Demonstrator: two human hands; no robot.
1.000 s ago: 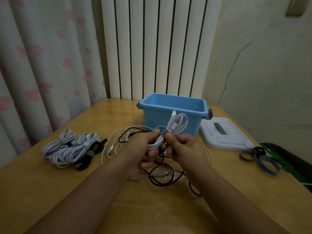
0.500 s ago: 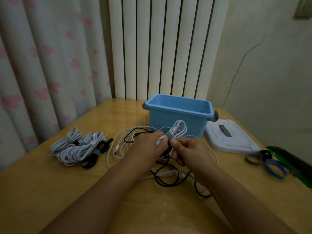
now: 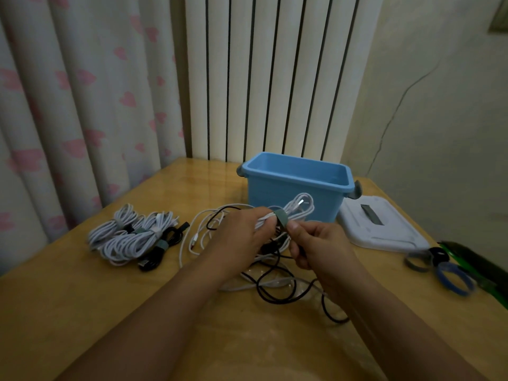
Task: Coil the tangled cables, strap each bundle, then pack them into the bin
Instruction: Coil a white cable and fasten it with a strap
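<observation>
My left hand (image 3: 242,235) grips a coiled white cable bundle (image 3: 298,207) above the table, in front of the blue bin (image 3: 295,185). A grey-green strap (image 3: 281,219) is wrapped round the bundle's middle. My right hand (image 3: 316,243) pinches that strap with thumb and fingers. Under both hands lies a tangle of loose white and black cables (image 3: 272,281). Strapped white and black bundles (image 3: 132,237) lie in a heap on the left of the table.
The bin's white lid (image 3: 382,226) lies flat to its right. Spare strap rings, grey, black and blue (image 3: 450,276), sit near the right table edge beside a green-edged dark object (image 3: 478,259). Curtain and radiator stand behind the wooden table (image 3: 82,298).
The bundle and both hands stay in front of the bin; my right thumb and fingers have shifted along the strap. The camera has tilted and shifted slightly.
</observation>
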